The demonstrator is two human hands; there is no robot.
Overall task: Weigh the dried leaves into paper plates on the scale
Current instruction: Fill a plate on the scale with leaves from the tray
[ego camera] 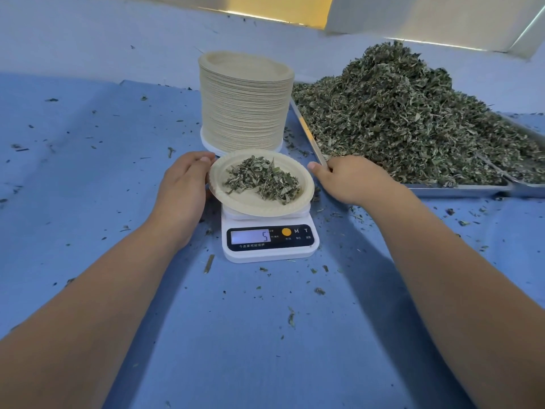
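Note:
A beige paper plate (pixel 250 200) with a small heap of dried leaves (pixel 264 180) sits tilted on the white digital scale (pixel 269 252), whose display shows 5. My left hand (pixel 182 187) grips the plate's left rim, thumb on top and fingers hidden beneath. To the right of the plate, my right hand (pixel 351 180) hovers a short gap from the rim, thumb pointing at it and fingers loosely curled, holding nothing. A big pile of dried leaves (pixel 398 113) fills a metal tray (pixel 460 191) at the right.
A tall stack of paper plates (pixel 244 104) stands directly behind the scale. The blue cloth (pixel 88 172) covering the table is strewn with leaf scraps. A second metal tray edge (pixel 528 190) shows at the far right.

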